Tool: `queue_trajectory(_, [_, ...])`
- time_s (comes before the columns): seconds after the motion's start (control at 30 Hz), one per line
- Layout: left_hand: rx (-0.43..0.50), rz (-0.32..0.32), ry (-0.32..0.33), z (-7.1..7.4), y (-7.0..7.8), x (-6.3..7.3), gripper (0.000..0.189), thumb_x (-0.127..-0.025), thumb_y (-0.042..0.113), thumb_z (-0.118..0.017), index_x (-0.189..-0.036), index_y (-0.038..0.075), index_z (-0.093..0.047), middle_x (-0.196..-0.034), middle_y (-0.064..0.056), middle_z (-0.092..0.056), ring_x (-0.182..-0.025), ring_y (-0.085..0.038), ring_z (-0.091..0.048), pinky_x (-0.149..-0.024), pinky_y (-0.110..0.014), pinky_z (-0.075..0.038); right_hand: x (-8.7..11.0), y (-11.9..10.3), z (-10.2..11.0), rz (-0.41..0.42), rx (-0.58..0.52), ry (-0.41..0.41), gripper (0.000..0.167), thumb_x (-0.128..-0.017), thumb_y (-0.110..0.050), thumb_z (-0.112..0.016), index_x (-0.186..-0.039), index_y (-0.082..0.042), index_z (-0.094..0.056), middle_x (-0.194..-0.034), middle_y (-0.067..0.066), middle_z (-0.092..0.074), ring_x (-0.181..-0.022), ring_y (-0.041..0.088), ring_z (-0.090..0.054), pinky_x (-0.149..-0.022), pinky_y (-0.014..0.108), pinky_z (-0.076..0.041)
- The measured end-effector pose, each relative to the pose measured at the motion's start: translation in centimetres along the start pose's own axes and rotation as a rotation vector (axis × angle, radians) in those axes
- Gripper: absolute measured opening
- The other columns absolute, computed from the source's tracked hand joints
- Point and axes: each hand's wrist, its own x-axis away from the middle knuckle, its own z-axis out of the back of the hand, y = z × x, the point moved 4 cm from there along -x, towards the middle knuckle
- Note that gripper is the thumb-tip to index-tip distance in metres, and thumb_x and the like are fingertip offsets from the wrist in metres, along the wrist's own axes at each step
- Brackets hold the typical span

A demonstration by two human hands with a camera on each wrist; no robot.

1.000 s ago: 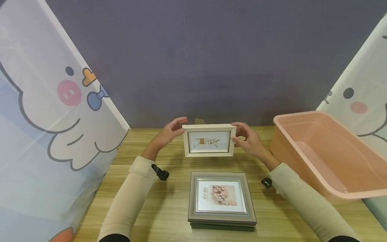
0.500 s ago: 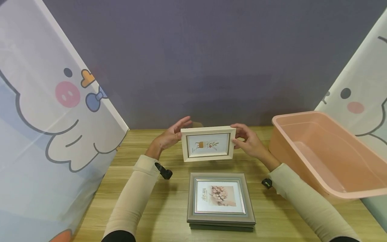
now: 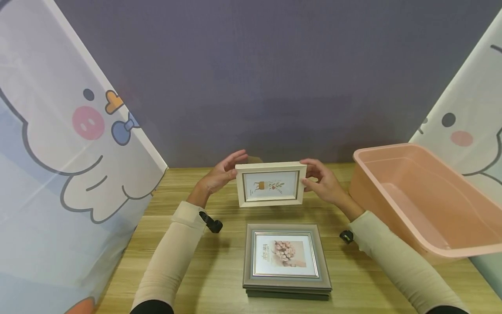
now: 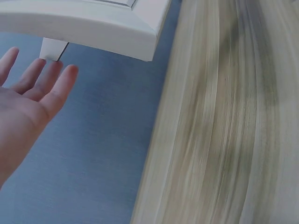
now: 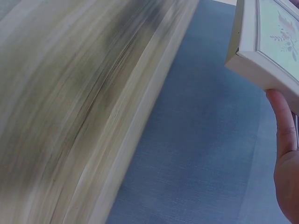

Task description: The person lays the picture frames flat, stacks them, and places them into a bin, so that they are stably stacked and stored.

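Note:
A small cream picture frame (image 3: 270,185) with a plant-and-pot print turned sideways is held up above the table. My right hand (image 3: 325,185) pinches its right end between thumb and fingers; in the right wrist view the thumb (image 5: 282,123) lies along the frame edge. At the left end, my left hand (image 3: 217,176) has its fingers stretched out behind the frame and its thumb side at the edge. The left wrist view shows those fingers (image 4: 60,88) extended close to a flap (image 4: 53,48) that sticks out from the frame's back.
Nearer the body lies a stack of larger picture frames (image 3: 288,281), the top one grey-brown with a flower print. A pink plastic bin (image 3: 376,185) stands at the right on the wooden table (image 3: 188,270). A dark panel (image 3: 251,78) rises behind, with cartoon-printed sheets either side.
My left hand has shifted slightly right, its fingers reaching further behind the frame. The small frame tipped a little, then came nearly level. My right hand has kept its hold.

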Motion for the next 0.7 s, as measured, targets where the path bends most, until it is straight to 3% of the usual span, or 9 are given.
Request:
queue_trajectory(0.17, [-0.069, 0.012, 0.064, 0.1, 0.2, 0.5, 0.104, -0.082, 0.057, -0.076, -0.161, 0.011, -0.027, -0.168, -0.014, -0.027, -0.153, -0.035, -0.025, -0.114, -0.038, -0.037, 0.0, 0.0, 0.1, 0.006, 0.012, -0.001, 0.053, -0.09, 0.017, -0.063, -0.138, 0.005, -0.046, -0.109, 0.031, -0.061, -0.088, 0.004, -0.067, -0.059, 0.035, -0.063])
queue_trajectory(0.3, [-0.112, 0.036, 0.146, -0.1, 0.6, 1.0, 0.075, -0.097, 0.03, -0.072, -0.158, 0.009, -0.034, -0.164, -0.014, -0.035, -0.143, -0.03, -0.04, -0.1, -0.025, -0.049, 0.0, 0.1, 0.1, 0.001, 0.022, -0.003, 0.053, -0.09, 0.017, -0.063, -0.138, 0.005, -0.047, -0.108, 0.034, -0.06, -0.088, 0.004, -0.067, -0.059, 0.037, -0.063])
queue_trajectory(0.43, [-0.153, 0.056, 0.223, -0.4, 0.9, 1.3, 0.058, -0.1, 0.011, -0.065, -0.154, 0.007, -0.042, -0.159, -0.015, -0.043, -0.131, -0.023, -0.05, -0.094, -0.026, -0.055, 0.1, 0.1, 0.1, -0.007, 0.029, -0.001, 0.053, -0.089, 0.017, -0.063, -0.138, 0.006, -0.047, -0.108, 0.038, -0.059, -0.088, 0.004, -0.067, -0.06, 0.041, -0.063])
queue_trajectory(0.53, [-0.189, 0.06, 0.264, -0.7, 1.1, 1.4, 0.051, -0.1, 0.013, -0.066, -0.147, 0.005, -0.05, -0.149, -0.013, -0.052, -0.121, -0.018, -0.057, -0.094, -0.031, -0.058, 0.1, 0.1, 0.1, -0.014, 0.038, 0.001, 0.053, -0.089, 0.017, -0.063, -0.138, 0.006, -0.048, -0.108, 0.038, -0.06, -0.089, 0.003, -0.067, -0.06, 0.043, -0.063])
queue_trajectory(0.7, [-0.248, 0.056, 0.298, -1.3, 1.4, 1.7, 0.037, -0.1, 0.016, -0.067, -0.133, 0.001, -0.062, -0.116, -0.003, -0.064, -0.101, -0.013, -0.064, -0.09, -0.035, -0.061, 0.2, 0.2, 0.1, -0.023, 0.046, 0.003, 0.053, -0.089, 0.016, -0.063, -0.139, 0.005, -0.048, -0.107, 0.035, -0.06, -0.089, 0.003, -0.067, -0.06, 0.04, -0.063])
